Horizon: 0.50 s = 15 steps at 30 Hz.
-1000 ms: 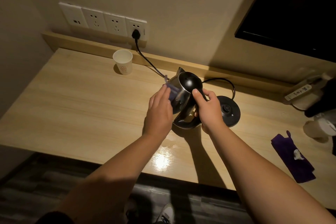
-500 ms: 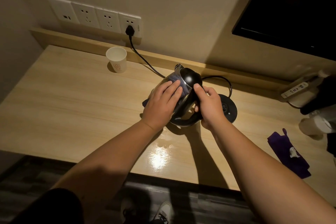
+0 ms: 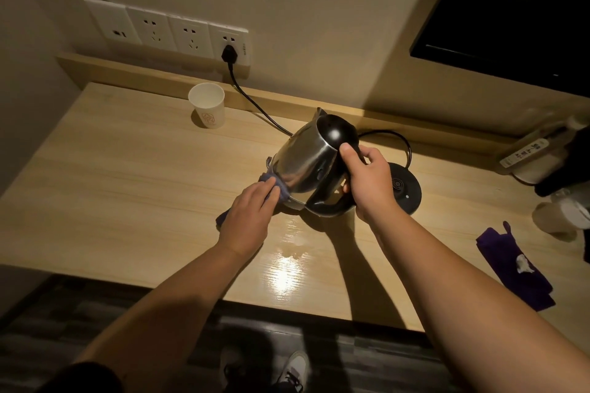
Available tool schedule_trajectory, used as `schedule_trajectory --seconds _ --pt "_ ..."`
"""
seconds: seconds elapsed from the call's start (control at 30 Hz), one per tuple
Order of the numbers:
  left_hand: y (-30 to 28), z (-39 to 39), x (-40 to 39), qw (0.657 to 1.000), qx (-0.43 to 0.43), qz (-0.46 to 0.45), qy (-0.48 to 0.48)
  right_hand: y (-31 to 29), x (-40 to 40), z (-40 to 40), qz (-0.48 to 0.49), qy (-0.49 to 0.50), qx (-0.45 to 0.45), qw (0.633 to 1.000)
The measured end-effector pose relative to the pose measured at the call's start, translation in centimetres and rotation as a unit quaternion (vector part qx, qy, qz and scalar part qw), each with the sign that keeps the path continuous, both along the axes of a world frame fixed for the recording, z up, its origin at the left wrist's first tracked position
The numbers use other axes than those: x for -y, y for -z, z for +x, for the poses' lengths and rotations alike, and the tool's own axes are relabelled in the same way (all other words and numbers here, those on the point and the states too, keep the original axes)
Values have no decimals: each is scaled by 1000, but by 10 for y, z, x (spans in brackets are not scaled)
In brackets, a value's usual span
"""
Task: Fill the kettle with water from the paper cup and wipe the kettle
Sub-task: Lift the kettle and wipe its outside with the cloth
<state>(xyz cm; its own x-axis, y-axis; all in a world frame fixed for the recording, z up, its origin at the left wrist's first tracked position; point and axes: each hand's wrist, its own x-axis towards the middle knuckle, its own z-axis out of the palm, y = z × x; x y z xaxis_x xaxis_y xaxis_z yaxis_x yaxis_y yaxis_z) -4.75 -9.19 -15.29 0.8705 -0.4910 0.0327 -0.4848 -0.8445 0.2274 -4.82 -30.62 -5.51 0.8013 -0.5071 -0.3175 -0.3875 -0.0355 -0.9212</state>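
Note:
A steel kettle [image 3: 303, 163] with a black lid and black handle is tilted toward me above the wooden desk [image 3: 127, 182]. My right hand [image 3: 367, 182] grips its handle, thumb near the lid. My left hand [image 3: 252, 214] presses a bluish cloth [image 3: 274, 183] against the lower left side of the kettle body. A white paper cup [image 3: 207, 108] stands upright at the back left of the desk, apart from both hands. Whether the cup holds anything cannot be seen.
The black kettle base [image 3: 405, 191] lies right of the kettle, its cord [image 3: 255, 105] running to a wall socket [image 3: 230, 45]. A purple cloth [image 3: 514, 265] lies at the right near the desk's front edge. A remote and cups sit at the far right.
My left hand with the cloth slid down from the upper kettle body to its lower left side. The kettle stays tilted in my right hand.

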Motion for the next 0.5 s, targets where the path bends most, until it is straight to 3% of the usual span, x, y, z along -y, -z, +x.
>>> schedule_trajectory --seconds 0.13,0.33,0.5 --pt "-9 3 0 999 -3 -25 -24 -1 -1 -1 -14 -3 -3 1000" --pt "-56 7 33 979 67 -194 3 0 -7 -4 -34 -30 14 999" --pt "-79 20 66 977 98 -180 54 0 -9 -3 -45 -19 19 999"
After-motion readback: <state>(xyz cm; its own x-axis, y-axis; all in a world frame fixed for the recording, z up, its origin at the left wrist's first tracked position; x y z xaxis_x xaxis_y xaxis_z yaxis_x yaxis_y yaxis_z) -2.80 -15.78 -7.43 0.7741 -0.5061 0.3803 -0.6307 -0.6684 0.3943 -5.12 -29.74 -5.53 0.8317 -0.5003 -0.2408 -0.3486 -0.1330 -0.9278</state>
